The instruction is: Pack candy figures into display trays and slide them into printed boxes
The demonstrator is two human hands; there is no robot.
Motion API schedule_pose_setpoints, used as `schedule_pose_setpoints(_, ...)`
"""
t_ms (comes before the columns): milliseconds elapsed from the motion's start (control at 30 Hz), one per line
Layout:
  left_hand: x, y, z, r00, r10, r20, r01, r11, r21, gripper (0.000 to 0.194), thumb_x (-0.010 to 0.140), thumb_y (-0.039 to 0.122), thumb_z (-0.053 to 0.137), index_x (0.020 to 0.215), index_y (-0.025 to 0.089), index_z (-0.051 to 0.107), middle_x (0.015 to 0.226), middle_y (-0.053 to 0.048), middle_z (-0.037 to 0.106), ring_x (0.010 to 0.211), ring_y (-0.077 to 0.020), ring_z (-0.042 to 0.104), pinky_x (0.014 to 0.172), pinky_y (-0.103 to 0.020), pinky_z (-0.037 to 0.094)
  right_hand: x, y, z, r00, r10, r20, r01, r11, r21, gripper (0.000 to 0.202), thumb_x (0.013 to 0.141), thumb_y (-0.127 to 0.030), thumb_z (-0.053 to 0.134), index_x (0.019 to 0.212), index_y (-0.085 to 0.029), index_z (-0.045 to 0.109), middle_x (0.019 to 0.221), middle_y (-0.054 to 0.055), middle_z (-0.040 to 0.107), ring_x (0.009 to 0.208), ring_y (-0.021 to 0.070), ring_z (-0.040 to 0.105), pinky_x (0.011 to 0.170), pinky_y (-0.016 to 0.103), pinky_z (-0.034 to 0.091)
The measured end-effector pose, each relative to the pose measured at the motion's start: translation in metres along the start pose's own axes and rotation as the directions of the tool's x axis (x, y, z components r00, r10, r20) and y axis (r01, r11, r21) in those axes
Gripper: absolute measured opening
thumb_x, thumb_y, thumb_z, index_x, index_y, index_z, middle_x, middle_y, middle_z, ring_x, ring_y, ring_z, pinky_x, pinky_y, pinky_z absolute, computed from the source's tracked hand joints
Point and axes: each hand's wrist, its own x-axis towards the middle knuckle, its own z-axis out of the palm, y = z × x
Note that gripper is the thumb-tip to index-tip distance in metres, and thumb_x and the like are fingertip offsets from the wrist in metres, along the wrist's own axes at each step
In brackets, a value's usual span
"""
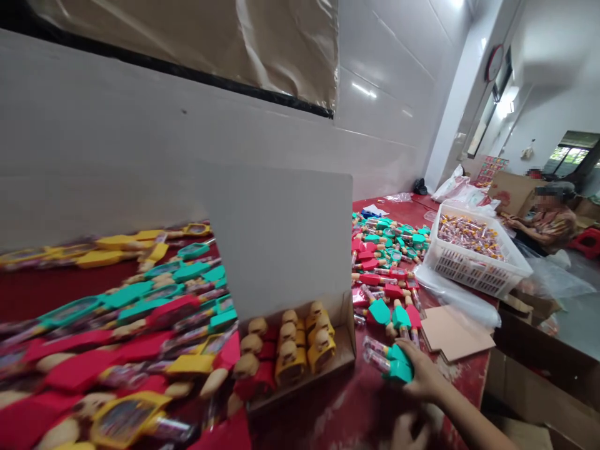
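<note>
My right hand (422,372) is closed around two teal candy toys (398,362), just over the red table. Their clear candy-filled tubes point left, away from my fingers. Low in the view my left hand (410,432) is blurred and partly cut off by the bottom edge, so its fingers cannot be made out. To the left of both hands stands a cardboard display box (300,389) with a tall pale back panel. Inside it, red and yellow toys with round tan heads (289,351) stand upright in rows, with some room at the box's right end.
Teal, red and yellow toys (126,303) lie in a heap left of the box; another heap (394,240) lies behind my right hand. Cardboard sheets (457,331) and a white basket (473,269) of filled tubes sit at right. A co-worker (548,215) sits beyond.
</note>
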Motion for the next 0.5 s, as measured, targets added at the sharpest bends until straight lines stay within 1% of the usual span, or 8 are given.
schedule_pose_setpoints(67,-0.002,0.001,-0.001,0.999,0.046,-0.028,-0.045,0.998,0.032,0.033,0.086,0.04,0.058,0.11,0.017,0.062,0.112,-0.011,0.063,0.104,-0.0258,0.06,0.091,-0.043,0.051,-0.02,-0.004,0.003,1.0,0.004,0.002,-0.005,1.0,0.03,0.072,0.062,-0.033,0.07,0.129,-0.015,0.049,0.129,0.017,0.054,0.117,0.03,0.055,0.101,0.044,0.044)
schedule_pose_setpoints(133,-0.01,0.003,-0.004,0.988,0.155,0.011,-0.155,0.977,0.145,0.031,0.087,0.033,0.051,0.11,0.016,0.063,0.11,-0.013,0.065,0.103,-0.0271,0.061,0.091,-0.041,0.051,-0.039,-0.003,0.009,1.0,0.021,-0.003,-0.021,0.998,0.063,0.07,0.062,-0.033,0.07,0.127,-0.017,0.049,0.125,0.015,0.057,0.112,0.0287,0.058,0.099,0.044,0.046)
schedule_pose_setpoints(200,-0.024,0.007,-0.008,0.961,0.257,0.104,-0.276,0.92,0.278,0.028,0.086,0.027,0.045,0.102,0.017,0.065,0.1,-0.013,0.069,0.094,-0.0259,0.064,0.083,-0.037,0.054,-0.057,0.003,0.015,0.998,0.043,-0.038,-0.04,0.996,0.081,0.074,0.061,-0.035,0.072,0.128,-0.016,0.049,0.132,0.018,0.051,0.121,0.0313,0.052,0.104,0.047,0.042)
schedule_pose_setpoints(267,-0.041,0.013,-0.014,0.939,0.299,0.167,-0.341,0.864,0.37,0.024,0.084,0.026,0.045,0.09,0.017,0.067,0.088,-0.012,0.069,0.084,-0.0243,0.064,0.078,-0.037,0.054,-0.072,0.011,0.021,0.993,0.08,-0.083,-0.074,0.995,0.066,0.077,0.06,-0.039,0.074,0.128,-0.013,0.049,0.144,0.022,0.037,0.132,0.0342,0.04,0.109,0.048,0.036)
schedule_pose_setpoints(300,-0.05,0.017,-0.017,0.937,0.306,0.167,-0.348,0.846,0.404,0.022,0.083,0.026,0.046,0.084,0.017,0.066,0.085,-0.012,0.068,0.081,-0.0236,0.063,0.078,-0.037,0.053,-0.078,0.015,0.024,0.99,0.1,-0.102,-0.096,0.994,0.047,0.076,0.06,-0.039,0.074,0.128,-0.013,0.05,0.148,0.023,0.029,0.135,0.0348,0.037,0.11,0.048,0.035)
schedule_pose_setpoints(367,-0.067,0.025,-0.024,0.936,0.323,0.14,-0.349,0.802,0.485,0.021,0.084,0.026,0.046,0.082,0.017,0.066,0.083,-0.012,0.066,0.081,-0.023,0.061,0.078,-0.037,0.052,-0.088,0.02,0.027,0.982,0.14,-0.127,-0.143,0.99,-0.012,0.075,0.063,-0.036,0.072,0.13,-0.013,0.048,0.153,0.023,0.018,0.136,0.0352,0.035,0.108,0.048,0.037)
schedule_pose_setpoints(433,-0.079,0.034,-0.034,0.94,0.329,0.089,-0.321,0.767,0.555,0.022,0.085,0.026,0.045,0.085,0.017,0.065,0.087,-0.012,0.065,0.084,-0.0219,0.06,0.08,-0.036,0.051,-0.095,0.021,0.03,0.978,0.164,-0.131,-0.176,0.981,-0.086,0.078,0.068,-0.029,0.066,0.139,-0.012,0.04,0.154,0.022,0.014,0.136,0.035,0.034,0.103,0.047,0.043)
schedule_pose_setpoints(500,-0.083,0.046,-0.051,0.944,0.329,-0.005,-0.251,0.73,0.636,0.023,0.086,0.026,0.044,0.09,0.018,0.065,0.096,-0.012,0.064,0.091,-0.0208,0.059,0.085,-0.035,0.05,-0.097,0.021,0.031,0.978,0.176,-0.113,-0.193,0.967,-0.164,0.084,0.07,-0.022,0.061,0.147,-0.012,0.028,0.155,0.02,0.014,0.135,0.0345,0.035,0.094,0.046,0.049)
